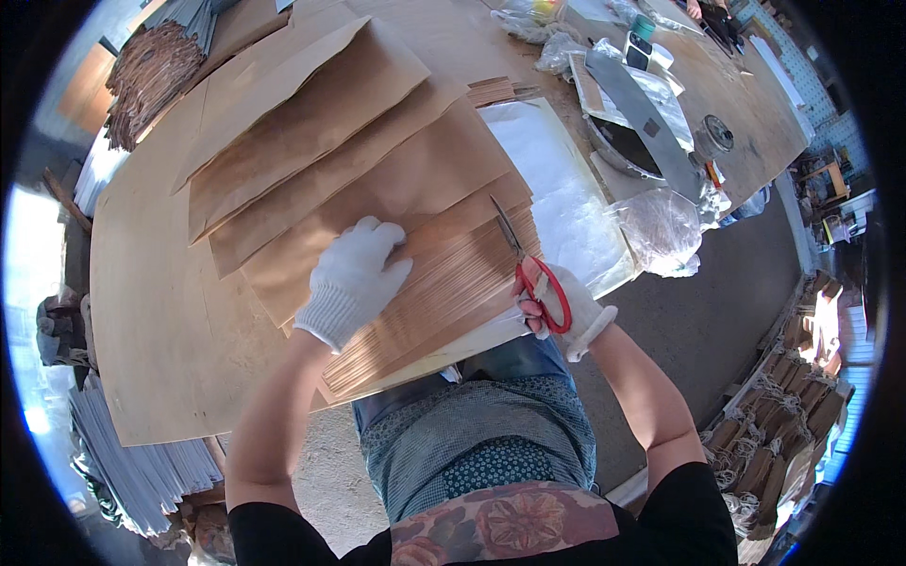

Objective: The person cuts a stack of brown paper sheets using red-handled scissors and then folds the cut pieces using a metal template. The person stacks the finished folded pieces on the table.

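A fanned stack of brown paper sheets (444, 274) lies on the wooden table in front of me, its near edges spread in close steps. My left hand (357, 274), in a white knitted glove, rests on the stack with the thumb apart from the fingers. Some larger brown sheets (321, 123) overlap beyond it, and their far edges lift a little. At the stack's right edge my right hand (571, 311), also gloved but with bare fingertips showing, holds red-handled scissors (522, 259). Their blades point away from me, close to the paper.
White sheeting (552, 179) lies right of the stack. Farther right are a long grey strip (642, 123), a clear plastic bag (658, 231), a round dark container (623, 149) and a green-capped bottle (640, 42). Tied brown bundles (779, 424) stand on the floor at right. Another person's hand (696, 9) shows far off.
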`<state>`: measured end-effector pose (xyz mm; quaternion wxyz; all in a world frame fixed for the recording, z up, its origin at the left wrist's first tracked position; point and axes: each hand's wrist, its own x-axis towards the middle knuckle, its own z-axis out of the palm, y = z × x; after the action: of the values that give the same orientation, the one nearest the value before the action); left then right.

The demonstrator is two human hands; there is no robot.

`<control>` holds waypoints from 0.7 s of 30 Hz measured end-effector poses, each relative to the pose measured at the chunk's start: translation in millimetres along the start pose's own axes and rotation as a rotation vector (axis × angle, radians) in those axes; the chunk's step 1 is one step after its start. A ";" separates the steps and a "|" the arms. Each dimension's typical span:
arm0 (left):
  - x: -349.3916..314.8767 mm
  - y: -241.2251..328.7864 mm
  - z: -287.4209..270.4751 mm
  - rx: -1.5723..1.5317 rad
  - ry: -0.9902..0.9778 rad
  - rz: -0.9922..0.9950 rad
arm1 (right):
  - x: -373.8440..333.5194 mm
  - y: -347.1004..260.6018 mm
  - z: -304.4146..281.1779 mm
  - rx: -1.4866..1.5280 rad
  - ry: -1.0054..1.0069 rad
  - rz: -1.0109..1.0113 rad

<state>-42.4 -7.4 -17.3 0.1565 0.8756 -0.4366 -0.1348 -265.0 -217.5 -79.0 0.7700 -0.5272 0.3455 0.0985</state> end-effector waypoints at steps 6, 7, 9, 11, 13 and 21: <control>18.1 -45.0 -4.7 -0.350 -0.175 0.138 | -10.6 67.2 84.3 0.350 -0.289 0.188; 20.4 -41.6 -14.9 -0.328 -0.235 0.123 | -6.9 81.1 105.5 0.322 -0.430 0.201; 21.3 -35.3 -26.9 -0.284 -0.307 0.093 | -4.9 86.5 146.1 0.121 -0.526 0.147; 21.8 -33.7 -28.6 -0.252 -0.330 0.095 | -9.6 79.0 177.3 -0.023 -0.529 0.111; 18.0 -35.1 -26.2 -0.281 -0.316 0.085 | -9.1 59.8 198.6 -0.113 -0.449 0.107; 19.9 -36.3 -18.1 -0.044 0.195 0.154 | -23.5 42.2 173.8 -0.038 -0.457 0.266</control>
<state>2.1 0.0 -16.9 0.2274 0.8448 -0.4822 -0.0459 -229.8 -41.6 -59.8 0.7985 -0.4555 0.2269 0.3217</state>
